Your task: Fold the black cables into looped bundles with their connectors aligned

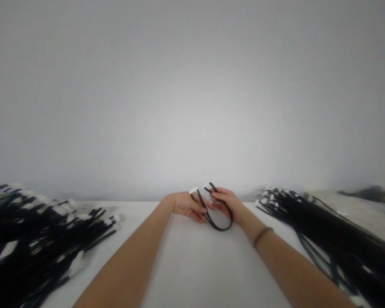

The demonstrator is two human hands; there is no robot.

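A black cable (220,229) hangs in a U-shaped loop between my two hands, above the white table. My left hand (190,206) pinches one side of it, close to a white piece (194,190) at that end. On the other side, my right hand (223,201) has its fingers closed round the cable, near the other end, where a small white piece (207,185) shows. The two ends stand close together but apart, both pointing up and away from me. Fine detail at the fingertips is blurred.
A big heap of black cables with white tags (35,235) covers the table's left side. Along the right lies a long bundle of black cables (324,231) with white ends. A plain grey wall (192,94) rises behind the white table (211,273). Something dark (372,193) lies at the far right.
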